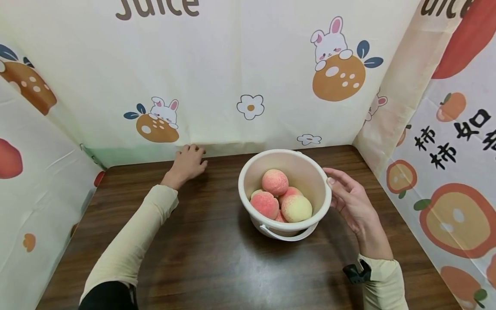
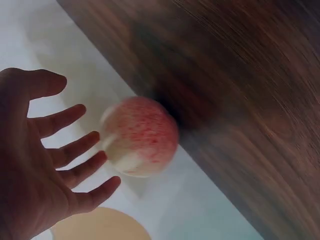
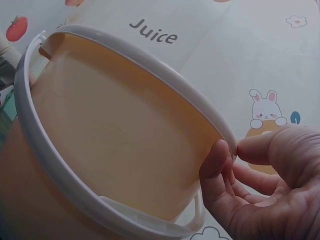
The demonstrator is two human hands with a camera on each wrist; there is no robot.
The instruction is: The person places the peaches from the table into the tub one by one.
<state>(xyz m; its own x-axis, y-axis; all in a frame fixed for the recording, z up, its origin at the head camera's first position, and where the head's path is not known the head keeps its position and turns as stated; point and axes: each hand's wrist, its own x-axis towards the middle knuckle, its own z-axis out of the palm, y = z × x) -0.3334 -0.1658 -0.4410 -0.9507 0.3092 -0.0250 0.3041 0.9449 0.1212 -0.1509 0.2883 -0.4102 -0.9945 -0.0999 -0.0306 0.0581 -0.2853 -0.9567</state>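
Observation:
A white bucket [image 1: 306,178] stands on the table with several peaches [image 1: 275,182] inside, red-pink and pale yellow. My right hand [image 1: 354,202] pinches its rim on the right side between thumb and fingers; the right wrist view shows this grip close up. At the table's far edge, left of the bucket, is my left hand [image 1: 187,163]. Its fingers are spread and slightly bent beside a blurred red-and-cream peach [image 2: 142,137] in the left wrist view. Whether the fingertips touch that peach I cannot tell. In the head view this peach is hidden.
The dark wooden table [image 1: 217,267] ends at a printed cloth [image 1: 213,64] at the back, with more cloth on both sides. The bucket's handle [image 1: 288,236] hangs down at the front. A black strap [image 1: 357,272] is on the right wrist.

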